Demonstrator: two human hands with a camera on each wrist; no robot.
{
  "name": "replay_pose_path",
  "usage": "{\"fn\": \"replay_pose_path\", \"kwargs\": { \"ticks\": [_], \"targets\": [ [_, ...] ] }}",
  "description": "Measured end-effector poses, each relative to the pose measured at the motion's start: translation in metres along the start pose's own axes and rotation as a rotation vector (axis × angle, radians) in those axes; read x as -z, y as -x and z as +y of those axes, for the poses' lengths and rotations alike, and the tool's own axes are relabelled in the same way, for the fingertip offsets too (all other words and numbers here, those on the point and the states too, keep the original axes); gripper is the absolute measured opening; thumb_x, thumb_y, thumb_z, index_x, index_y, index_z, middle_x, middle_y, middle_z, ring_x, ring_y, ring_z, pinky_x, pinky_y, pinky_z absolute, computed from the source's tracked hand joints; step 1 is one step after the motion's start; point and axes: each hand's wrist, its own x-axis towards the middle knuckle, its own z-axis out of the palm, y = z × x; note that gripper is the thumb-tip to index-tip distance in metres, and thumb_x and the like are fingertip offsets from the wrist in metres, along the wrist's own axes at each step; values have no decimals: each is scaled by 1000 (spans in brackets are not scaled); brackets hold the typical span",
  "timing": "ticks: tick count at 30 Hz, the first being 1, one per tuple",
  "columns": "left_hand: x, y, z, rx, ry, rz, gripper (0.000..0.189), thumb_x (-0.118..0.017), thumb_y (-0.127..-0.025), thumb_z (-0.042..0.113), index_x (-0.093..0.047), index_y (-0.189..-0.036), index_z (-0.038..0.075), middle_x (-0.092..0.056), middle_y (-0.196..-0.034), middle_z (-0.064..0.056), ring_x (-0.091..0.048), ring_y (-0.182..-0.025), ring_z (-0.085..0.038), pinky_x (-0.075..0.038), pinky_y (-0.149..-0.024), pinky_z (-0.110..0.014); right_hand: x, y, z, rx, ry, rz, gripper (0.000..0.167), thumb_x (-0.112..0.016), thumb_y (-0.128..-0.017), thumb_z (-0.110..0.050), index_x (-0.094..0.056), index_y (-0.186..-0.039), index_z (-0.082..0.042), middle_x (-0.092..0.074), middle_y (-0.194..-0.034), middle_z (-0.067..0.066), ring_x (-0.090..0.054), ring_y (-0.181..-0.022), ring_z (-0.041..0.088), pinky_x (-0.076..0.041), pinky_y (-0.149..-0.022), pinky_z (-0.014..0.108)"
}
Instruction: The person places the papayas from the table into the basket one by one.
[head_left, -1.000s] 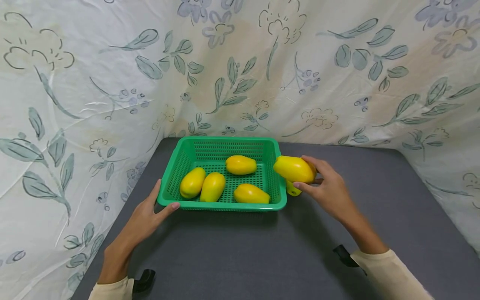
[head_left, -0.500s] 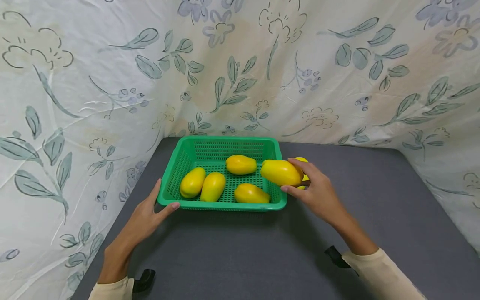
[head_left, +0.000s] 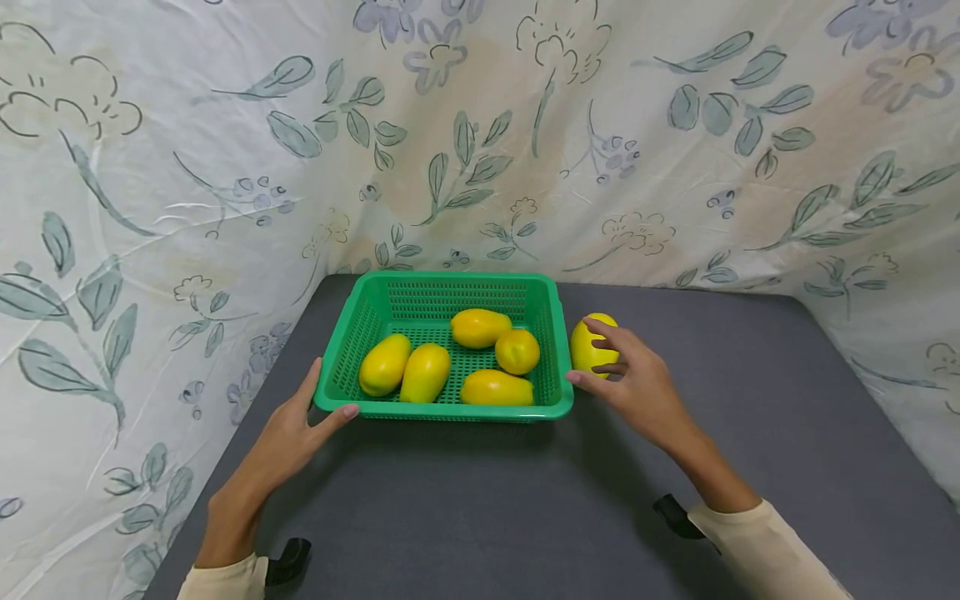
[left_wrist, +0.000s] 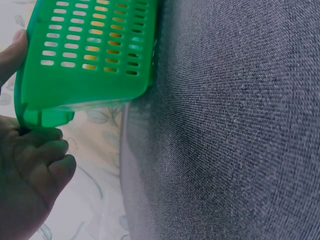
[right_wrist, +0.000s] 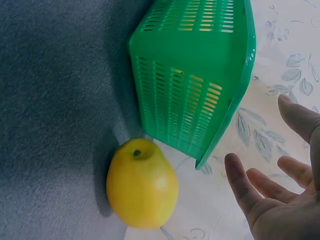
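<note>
A green plastic basket (head_left: pixel 450 410) with slotted walls holds several yellow mangoes, among them one mango (head_left: pixel 517 352) seen end-on near its right wall. My left hand (head_left: pixel 281 437) grips the basket's front left corner. In the left wrist view, its thumb lies on the rim and the fingers curl at the rim's underside. My right hand (head_left: pixel 637 379) is spread beside the right wall with nothing in it. Another mango (right_wrist: pixel 142 185) lies on the table outside the basket, partly hidden by the right fingers in the head view. A gap separates it from that hand in the right wrist view.
The basket stands on a dark grey cloth-covered table (head_left: pixel 465 508). A floral fabric sheet (head_left: pixel 480 150) hangs behind the table and along its left side. A black strap (head_left: pixel 288 560) is on the left wrist, and another strap (head_left: pixel 677 517) on the right.
The right hand has carried a mango leftward over the basket's right wall and let it go inside. The front right mango has shifted slightly left. My left hand has stayed on the basket corner.
</note>
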Motion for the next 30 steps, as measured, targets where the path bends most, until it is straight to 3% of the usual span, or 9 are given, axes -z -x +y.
{"fn": "replay_pose_path", "kwargs": {
  "ticks": [7,23,30],
  "targets": [
    [-1,0,0,1,-4,2,104,-63,-105,53,6,-171,12,-13,-175,-26,-24,-156,-53,-27,-119,-74,4,1,9,-7,21,31,79,-89,-90,-22,-50,-157,-6,-55,-151,18,-62,-128,39,-62,-89,48],
    [-1,1,2,-5,10,4,104,-64,-105,52,6,-171,13,-12,-175,-25,-23,-157,-52,-26,-119,-74,19,4,29,-54,71,65,78,-84,-95,-25,-46,-161,-9,-52,-153,22,-61,-128,42,-62,-88,54],
    [-1,1,1,-5,20,-1,105,-64,-105,51,6,-171,12,-12,-175,-26,-23,-157,-53,-26,-119,-75,24,4,41,-84,89,64,80,-84,-95,-27,-44,-162,-9,-49,-158,23,-57,-134,46,-59,-93,62]
  ]
}}
